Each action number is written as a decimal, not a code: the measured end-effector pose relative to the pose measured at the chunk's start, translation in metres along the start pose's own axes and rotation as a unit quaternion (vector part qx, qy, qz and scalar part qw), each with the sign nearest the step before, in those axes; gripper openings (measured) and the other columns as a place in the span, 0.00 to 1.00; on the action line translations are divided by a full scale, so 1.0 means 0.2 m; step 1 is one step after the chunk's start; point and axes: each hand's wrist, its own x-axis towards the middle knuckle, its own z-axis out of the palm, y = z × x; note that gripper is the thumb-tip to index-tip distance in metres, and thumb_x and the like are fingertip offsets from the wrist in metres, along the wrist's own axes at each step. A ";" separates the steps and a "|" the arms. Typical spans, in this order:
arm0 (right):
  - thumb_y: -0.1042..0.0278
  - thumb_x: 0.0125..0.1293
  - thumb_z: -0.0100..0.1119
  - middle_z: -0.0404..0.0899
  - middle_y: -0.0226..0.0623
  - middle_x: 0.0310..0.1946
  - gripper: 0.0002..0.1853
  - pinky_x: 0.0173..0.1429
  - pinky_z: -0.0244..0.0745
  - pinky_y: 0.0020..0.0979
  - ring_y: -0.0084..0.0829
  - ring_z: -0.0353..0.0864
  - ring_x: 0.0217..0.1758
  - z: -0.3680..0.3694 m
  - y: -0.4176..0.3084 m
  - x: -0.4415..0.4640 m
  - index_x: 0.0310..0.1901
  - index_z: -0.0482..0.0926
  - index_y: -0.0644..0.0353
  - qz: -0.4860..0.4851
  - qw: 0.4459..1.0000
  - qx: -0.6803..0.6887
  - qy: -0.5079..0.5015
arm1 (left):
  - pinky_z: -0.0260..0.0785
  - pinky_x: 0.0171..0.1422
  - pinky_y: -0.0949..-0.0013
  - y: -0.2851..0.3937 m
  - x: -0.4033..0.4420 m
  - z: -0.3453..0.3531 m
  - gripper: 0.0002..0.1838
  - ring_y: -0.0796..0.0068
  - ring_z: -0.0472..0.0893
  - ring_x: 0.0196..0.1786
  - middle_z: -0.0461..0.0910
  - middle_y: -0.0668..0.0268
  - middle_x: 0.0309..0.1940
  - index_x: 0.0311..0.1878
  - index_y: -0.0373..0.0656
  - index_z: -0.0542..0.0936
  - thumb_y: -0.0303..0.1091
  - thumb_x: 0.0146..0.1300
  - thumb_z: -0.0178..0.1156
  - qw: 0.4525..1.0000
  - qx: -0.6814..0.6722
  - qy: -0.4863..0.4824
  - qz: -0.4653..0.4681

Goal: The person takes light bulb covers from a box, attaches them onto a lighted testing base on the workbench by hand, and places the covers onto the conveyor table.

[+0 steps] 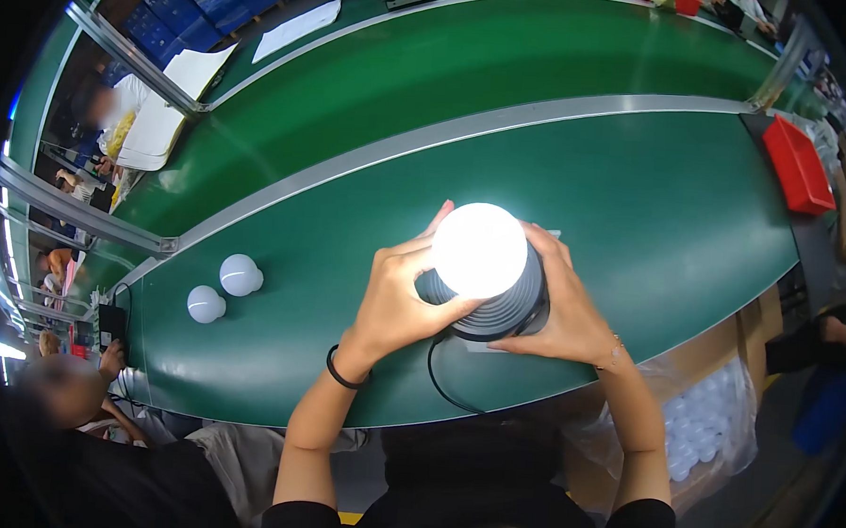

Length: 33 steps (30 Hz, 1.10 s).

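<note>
A brightly lit white bulb [480, 250] stands over a grey ribbed round fixture [515, 310] on the green table. My left hand [408, 292] curls round the left side of the bulb, its thumb across the lower front. On the other side, my right hand [563, 308] wraps round the right side of the ribbed fixture. A black cable [437, 378] runs from beneath the fixture toward the table's front edge. Two unlit white bulbs, one [241, 275] behind the other [205, 304], lie on the table to the left.
A red bin [798, 165] sits at the table's right end. Below the front edge, a cardboard box [588, 474] holds a plastic bag of several bulbs [695, 422]. A metal rail [447, 138] borders the green conveyor [470, 58]. A person [131, 468] sits at the lower left.
</note>
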 end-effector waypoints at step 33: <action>0.57 0.32 0.79 0.51 0.48 0.66 0.62 0.71 0.45 0.49 0.54 0.46 0.70 -0.01 0.02 0.01 0.68 0.48 0.59 0.025 0.999 -0.015 -0.033 | 0.63 0.63 0.56 -0.06 -0.02 0.03 0.20 0.47 0.61 0.67 0.79 0.54 0.46 0.40 0.36 0.81 0.33 0.41 0.71 0.997 -0.043 0.053 0.042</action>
